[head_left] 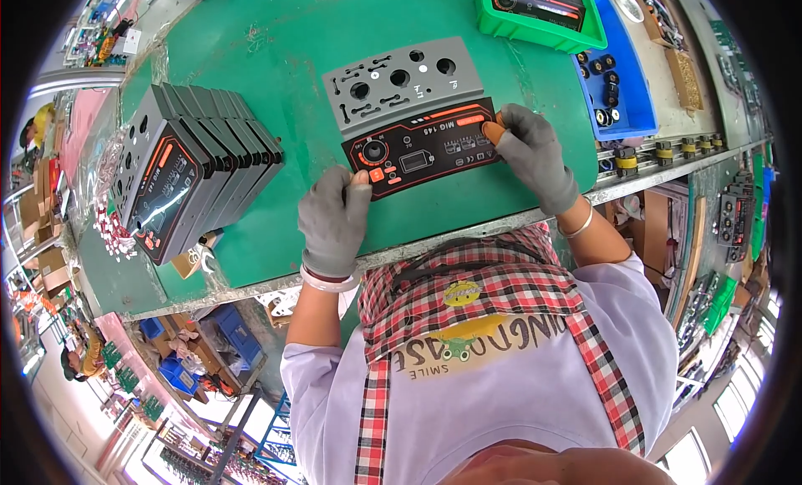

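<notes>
Head view: both my gloved hands on a black panel sticker at the near edge of the green bench (276, 76).

My left hand (334, 220) presses its thumb on the sticker's (422, 157) lower left corner, grip closed flat against it; my right hand (535, 155) pinches the sticker's right end with orange fingertips (493, 132). Just beyond lies a grey faceplate (403, 81) with holes. A row of finished panels (196, 163) stands to the left, a blue bin (622, 76) to the right.
</notes>
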### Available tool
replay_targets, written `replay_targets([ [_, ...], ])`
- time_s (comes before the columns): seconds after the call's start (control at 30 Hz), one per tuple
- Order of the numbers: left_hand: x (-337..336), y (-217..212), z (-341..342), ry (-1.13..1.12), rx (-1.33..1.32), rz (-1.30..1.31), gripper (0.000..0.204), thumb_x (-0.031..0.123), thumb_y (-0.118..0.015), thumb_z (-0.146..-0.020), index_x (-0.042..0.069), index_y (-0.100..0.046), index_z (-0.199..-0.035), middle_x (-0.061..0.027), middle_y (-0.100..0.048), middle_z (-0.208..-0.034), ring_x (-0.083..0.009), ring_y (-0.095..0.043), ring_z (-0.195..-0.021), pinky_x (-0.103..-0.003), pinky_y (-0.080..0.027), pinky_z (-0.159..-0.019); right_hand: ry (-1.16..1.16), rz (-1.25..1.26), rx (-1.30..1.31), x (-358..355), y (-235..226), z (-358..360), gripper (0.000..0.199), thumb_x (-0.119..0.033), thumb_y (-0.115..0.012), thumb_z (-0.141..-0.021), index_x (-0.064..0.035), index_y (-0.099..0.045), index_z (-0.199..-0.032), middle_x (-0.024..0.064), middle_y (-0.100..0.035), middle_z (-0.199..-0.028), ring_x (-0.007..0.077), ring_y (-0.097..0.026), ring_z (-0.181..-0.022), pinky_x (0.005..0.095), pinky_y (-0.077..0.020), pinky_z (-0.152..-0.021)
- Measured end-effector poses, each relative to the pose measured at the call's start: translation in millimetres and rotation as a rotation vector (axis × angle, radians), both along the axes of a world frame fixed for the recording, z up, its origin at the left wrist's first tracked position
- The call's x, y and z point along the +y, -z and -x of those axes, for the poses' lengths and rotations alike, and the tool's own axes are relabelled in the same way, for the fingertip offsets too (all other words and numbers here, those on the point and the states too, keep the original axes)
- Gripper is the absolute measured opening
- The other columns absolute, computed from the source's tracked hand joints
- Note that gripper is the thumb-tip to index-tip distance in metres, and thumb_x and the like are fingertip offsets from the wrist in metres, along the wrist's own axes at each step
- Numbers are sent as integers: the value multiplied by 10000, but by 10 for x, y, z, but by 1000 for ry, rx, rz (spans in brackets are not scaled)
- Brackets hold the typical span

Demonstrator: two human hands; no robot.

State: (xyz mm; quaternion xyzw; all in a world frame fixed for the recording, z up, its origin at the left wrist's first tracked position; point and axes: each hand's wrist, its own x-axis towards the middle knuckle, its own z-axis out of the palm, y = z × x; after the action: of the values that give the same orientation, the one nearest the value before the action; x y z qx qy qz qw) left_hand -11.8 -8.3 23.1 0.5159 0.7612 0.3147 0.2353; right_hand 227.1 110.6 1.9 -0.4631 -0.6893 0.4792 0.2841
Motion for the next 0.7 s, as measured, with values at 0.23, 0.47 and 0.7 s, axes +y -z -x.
replay_targets([
  [0.23, 64, 36, 15, -29, -29, 49, 279, 264, -618, -819, 31, -514, -707, -146, -498, -565, -298, -503, -511, -366, -387, -481, 26, -26, -80, 45, 52, 20, 248, -225, -605, -798, 2, -510, -769, 74, -432, -565, 142, -388, -502, 297, -358, -471],
  [0.47, 84, -14, -17, -52, -122, 68, 261, 226, -629, -816, 34, -508, -686, -104, -492, -497, -226, -518, -460, -333, -394, -463, 21, -8, -81, 42, 45, 23, 235, -218, -600, -790, 5, -525, -786, 81, -452, -569, 149, -417, -501, 295, -370, -479],
  [0.7, 83, -9, 2, -47, -153, 73, 234, 216, -592, -834, 32, -527, -705, -25, -500, -500, -84, -522, -438, -243, -380, -406, 18, -56, -69, 38, 86, 8, 220, -203, -597, -788, 5, -524, -793, 79, -448, -564, 148, -422, -505, 296, -374, -486],
])
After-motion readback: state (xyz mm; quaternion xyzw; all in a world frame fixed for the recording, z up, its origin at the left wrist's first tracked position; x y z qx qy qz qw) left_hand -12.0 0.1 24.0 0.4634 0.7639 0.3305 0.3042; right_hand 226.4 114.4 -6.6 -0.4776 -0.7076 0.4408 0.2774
